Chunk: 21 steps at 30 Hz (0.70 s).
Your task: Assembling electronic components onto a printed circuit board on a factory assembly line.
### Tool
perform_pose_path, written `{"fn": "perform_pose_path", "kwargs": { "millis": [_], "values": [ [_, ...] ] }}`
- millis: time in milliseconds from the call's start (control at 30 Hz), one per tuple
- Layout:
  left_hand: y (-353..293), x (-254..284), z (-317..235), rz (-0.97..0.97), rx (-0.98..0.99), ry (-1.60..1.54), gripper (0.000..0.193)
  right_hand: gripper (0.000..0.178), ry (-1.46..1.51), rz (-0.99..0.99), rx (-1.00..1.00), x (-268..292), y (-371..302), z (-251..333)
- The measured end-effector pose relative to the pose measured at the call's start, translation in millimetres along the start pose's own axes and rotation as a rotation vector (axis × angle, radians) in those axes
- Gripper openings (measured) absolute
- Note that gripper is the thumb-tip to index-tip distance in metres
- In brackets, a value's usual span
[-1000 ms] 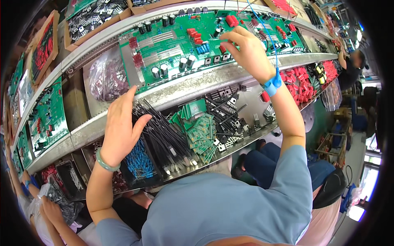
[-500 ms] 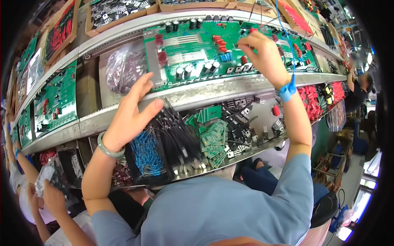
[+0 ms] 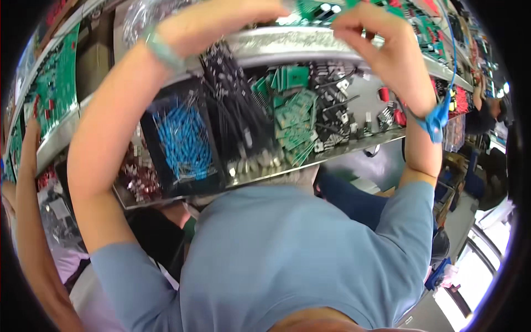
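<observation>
My left hand point(image 3: 227, 19) reaches across the metal rail point(image 3: 276, 40) to the edge of a green circuit board point(image 3: 306, 13). Its fingertips are blurred and partly cut off by the top of the picture. My right hand point(image 3: 384, 41) hovers by the rail's right part, thumb and fingers curled together. Whatever they may pinch is too small to see. A blue strap point(image 3: 437, 123) with a cord circles the right wrist, and a pale green bangle point(image 3: 161, 50) the left. Below the right hand lie black transistors point(image 3: 337, 113) and a red cylindrical part point(image 3: 383, 94).
The parts tray along the near side holds blue resistors point(image 3: 185, 141), black cables point(image 3: 227, 94), small green boards point(image 3: 297, 119) and dark red parts point(image 3: 141, 174). Another circuit board point(image 3: 58, 83) stands far left. A co-worker's arm point(image 3: 33, 221) reaches in at the left.
The view has tilted down, so the large board mostly leaves the top. My left hand has stretched right and forward over the rail. My right hand has drawn back from the board's red parts.
</observation>
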State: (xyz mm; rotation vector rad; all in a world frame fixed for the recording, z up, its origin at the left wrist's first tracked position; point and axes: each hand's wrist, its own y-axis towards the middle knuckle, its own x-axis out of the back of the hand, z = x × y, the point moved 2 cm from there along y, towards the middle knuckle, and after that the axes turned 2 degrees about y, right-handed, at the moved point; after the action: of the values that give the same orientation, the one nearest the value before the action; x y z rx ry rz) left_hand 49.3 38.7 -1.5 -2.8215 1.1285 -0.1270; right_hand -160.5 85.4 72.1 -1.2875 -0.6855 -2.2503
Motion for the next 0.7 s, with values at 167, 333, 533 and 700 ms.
{"fn": "perform_pose_path", "kwargs": {
  "millis": [167, 333, 533, 700],
  "values": [
    [21.3, -10.1, -7.2, 0.183, 0.053, -0.113, 0.054, 0.008, 0.146, 0.223, 0.048, -42.7, -37.7, 20.0],
    [5.5, -13.5, -13.1, 0.084, 0.184, -0.046, 0.05, 0.008, -0.093, 0.175, 0.051, -37.2, -38.9, 0.4],
    [-24.5, 12.0, 3.7, -0.021, -0.154, 0.397, 0.053, 0.016, -0.137, 0.275, -0.081, -40.4, -88.0, -29.8],
    [-37.3, 11.5, 15.2, -0.1, 0.042, 0.259, 0.053, 0.022, -0.126, 0.11, -0.085, -60.5, -89.1, -38.2]
  ]
}}
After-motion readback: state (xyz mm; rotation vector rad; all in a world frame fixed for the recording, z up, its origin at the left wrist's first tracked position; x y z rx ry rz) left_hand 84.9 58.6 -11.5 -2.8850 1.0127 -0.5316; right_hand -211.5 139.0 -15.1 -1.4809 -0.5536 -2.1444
